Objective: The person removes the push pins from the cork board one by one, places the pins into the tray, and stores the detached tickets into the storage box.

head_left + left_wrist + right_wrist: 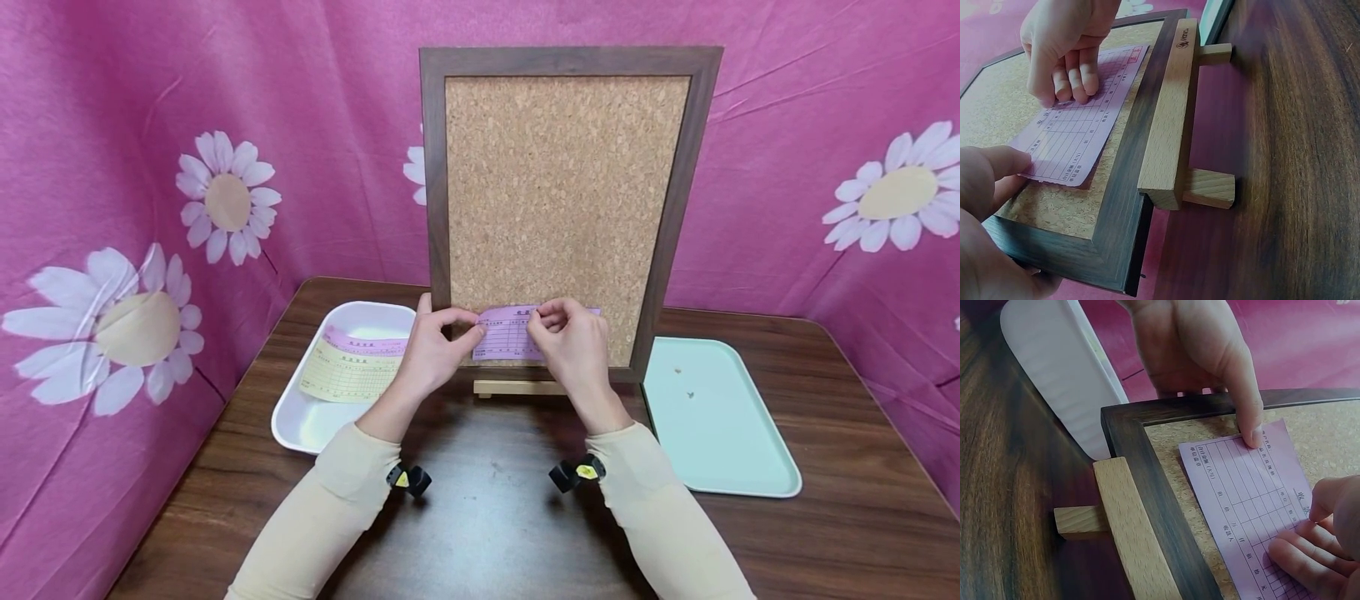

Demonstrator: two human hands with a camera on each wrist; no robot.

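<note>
A pink printed receipt slip (506, 337) lies against the lower part of a framed corkboard (562, 192). My left hand (438, 346) pinches the slip's left edge between thumb and index finger, with other fingers at the frame's side edge. At the slip's upper middle, my right hand (573, 337) has thumb and index finger pressed together against the paper. Something tiny, seemingly a pin, sits between those fingertips, almost wholly hidden. In the right wrist view, the slip (1235, 487) is tilted and its printed grid shows, partly covered by the right fingers (1304, 556).
A white tray (288, 417) on the left holds pink and yellow slips (348, 375). On the right, a pale green tray (723, 433) carries two tiny things (691, 395), too small to identify. A light wooden stand (1172, 119) supports the board on the dark wooden table (487, 517).
</note>
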